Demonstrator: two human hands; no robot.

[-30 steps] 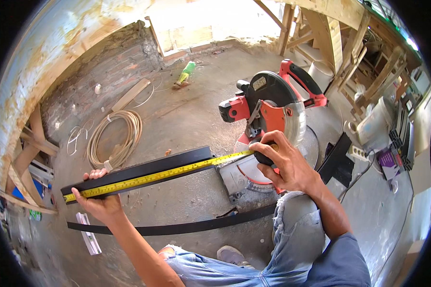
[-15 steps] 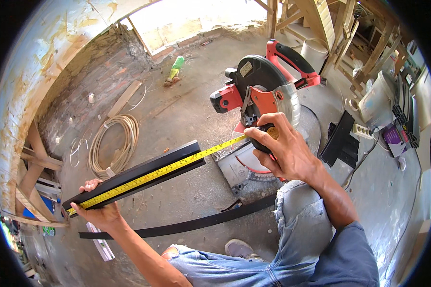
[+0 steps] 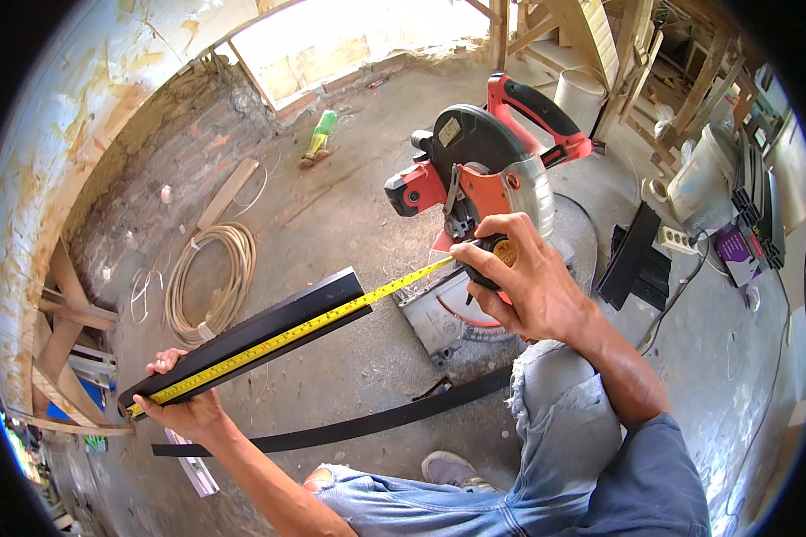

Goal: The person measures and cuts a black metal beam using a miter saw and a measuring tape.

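Note:
My left hand [image 3: 188,416] grips the near-left end of a black ribbed profile [image 3: 273,315], its fingers wrapped under and the thumb on top. Along the profile lies the yellow blade [image 3: 403,281] of a tape measure, pressed down by that thumb near its end. My right hand [image 3: 546,291] holds the dark tape measure case [image 3: 503,251] in its closed fingers, out past the profile's other end. Between profile and case the blade spans the gap in the air. Beyond my right hand stands a red and black mitre saw [image 3: 484,143], its metal base [image 3: 432,324] on the floor.
A long black strip [image 3: 367,425] lies before my legs. Left are a beige coil [image 3: 177,291] and a wooden board [image 3: 227,193]. Right are black profile pieces [image 3: 631,259], a power strip [image 3: 676,239], its cable and a white bucket [image 3: 706,183].
The view has shifted slightly, so the saw and floor items sit a little further left. The profile's left end is slightly lower. Both hands keep their holds.

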